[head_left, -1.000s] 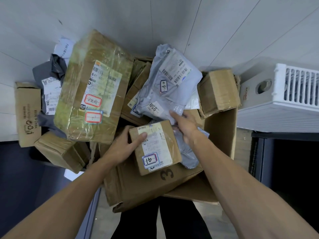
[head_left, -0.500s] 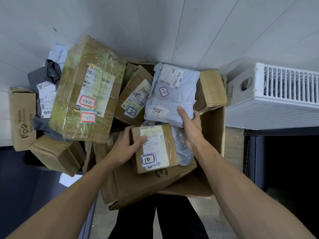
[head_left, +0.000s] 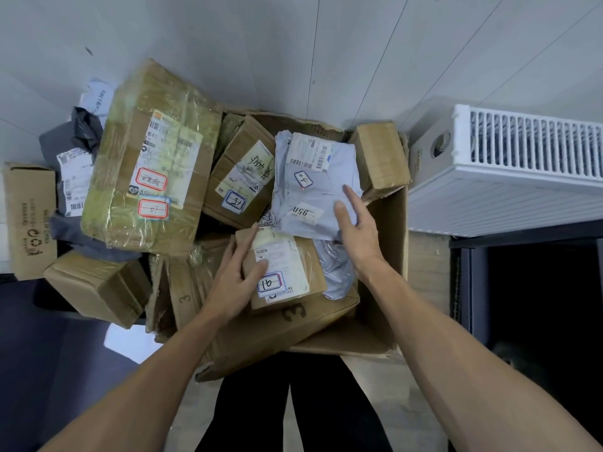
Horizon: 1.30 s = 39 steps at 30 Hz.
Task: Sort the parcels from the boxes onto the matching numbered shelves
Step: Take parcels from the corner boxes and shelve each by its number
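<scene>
Head cam, wide-angle, our sole view: we look steeply down from close above the open carton [head_left: 388, 256], facing the gray wall [head_left: 261, 44], w/ our legs [head_left: 310, 402] at btm edge of frame.

before me a pale grey panelled wall [head_left: 293, 44]; at my right a white slatted unit [head_left: 522, 164] above a dark recess [head_left: 538, 288]; beige floor [head_left: 427, 265] underfoot.

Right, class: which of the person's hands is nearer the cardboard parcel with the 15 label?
Left. The left hand grips the small box just on the near side of the parcel marked 15; the right hand rests on the grey mailer to its right.
</scene>
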Each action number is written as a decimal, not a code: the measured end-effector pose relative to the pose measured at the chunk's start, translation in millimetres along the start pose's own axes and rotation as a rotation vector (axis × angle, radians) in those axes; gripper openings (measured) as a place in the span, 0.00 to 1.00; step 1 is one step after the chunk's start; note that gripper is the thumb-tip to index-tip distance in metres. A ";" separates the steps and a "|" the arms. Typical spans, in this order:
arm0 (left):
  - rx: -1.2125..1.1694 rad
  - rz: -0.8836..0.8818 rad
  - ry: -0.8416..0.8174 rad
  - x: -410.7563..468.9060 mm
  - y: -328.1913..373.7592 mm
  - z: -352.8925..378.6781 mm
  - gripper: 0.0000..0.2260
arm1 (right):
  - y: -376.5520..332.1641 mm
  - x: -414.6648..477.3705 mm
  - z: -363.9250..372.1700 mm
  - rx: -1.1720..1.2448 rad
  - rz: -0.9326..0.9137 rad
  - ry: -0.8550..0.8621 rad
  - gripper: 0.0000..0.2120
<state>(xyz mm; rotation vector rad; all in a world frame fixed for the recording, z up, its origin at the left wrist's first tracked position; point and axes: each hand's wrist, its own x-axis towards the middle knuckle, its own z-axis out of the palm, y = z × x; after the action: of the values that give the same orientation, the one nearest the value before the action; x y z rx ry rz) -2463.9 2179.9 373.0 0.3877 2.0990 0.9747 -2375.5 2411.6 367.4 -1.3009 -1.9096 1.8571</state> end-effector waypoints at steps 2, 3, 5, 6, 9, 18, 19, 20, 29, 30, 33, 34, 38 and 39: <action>-0.083 0.017 -0.008 -3.3 -3.4 0.3 0.34 | 4.0 -5.4 -1.6 0.063 0.071 -0.032 0.24; -0.131 0.019 -0.008 -4.7 -3.9 0.0 0.36 | 4.5 -8.4 -1.9 0.094 0.101 -0.044 0.24; -0.206 0.005 0.016 -5.9 -5.1 -0.4 0.37 | 5.7 -11.4 -2.3 0.141 0.131 -0.068 0.25; -0.230 -0.017 0.031 -6.1 -5.3 -0.3 0.37 | 7.2 -10.9 -2.2 0.147 0.137 -0.080 0.25; -0.121 -0.030 0.024 -5.3 -8.7 0.5 0.30 | 6.3 -11.1 -0.6 0.136 0.162 -0.102 0.25; 0.626 0.231 -0.085 5.4 20.7 -9.1 0.59 | 6.0 -14.4 -15.1 0.103 0.146 -0.024 0.21; 0.705 0.236 -0.143 7.8 21.9 -11.1 0.63 | 6.7 -13.9 -17.7 0.108 0.148 -0.023 0.21; 0.770 0.236 -0.197 9.5 22.0 -12.7 0.65 | 8.0 -12.6 -19.9 0.104 0.147 -0.027 0.22; 1.098 0.325 -0.439 40.3 34.7 -16.7 0.60 | 16.6 -12.3 -28.5 0.066 0.126 -0.043 0.23; 1.110 0.332 -0.443 40.4 34.5 -14.3 0.60 | 17.6 -12.7 -29.1 0.057 0.121 -0.044 0.23; 1.151 0.395 -0.363 34.2 33.9 -4.4 0.62 | 18.8 -14.9 -28.3 0.055 0.123 -0.047 0.22; 1.173 0.419 -0.335 32.0 34.3 -1.6 0.62 | 19.4 -16.4 -28.0 0.052 0.127 -0.047 0.22; 1.270 0.475 -0.293 28.7 36.8 5.7 0.62 | 20.9 -21.1 -30.4 0.020 0.129 -0.050 0.24; 1.277 0.480 -0.284 28.7 37.5 7.2 0.62 | 20.2 -21.5 -31.8 0.021 0.129 -0.050 0.24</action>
<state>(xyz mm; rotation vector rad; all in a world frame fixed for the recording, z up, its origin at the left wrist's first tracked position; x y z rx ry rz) -2478.9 2224.1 383.2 1.5869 2.1276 -0.3448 -2332.5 2416.9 365.5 -1.4156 -1.8657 1.9826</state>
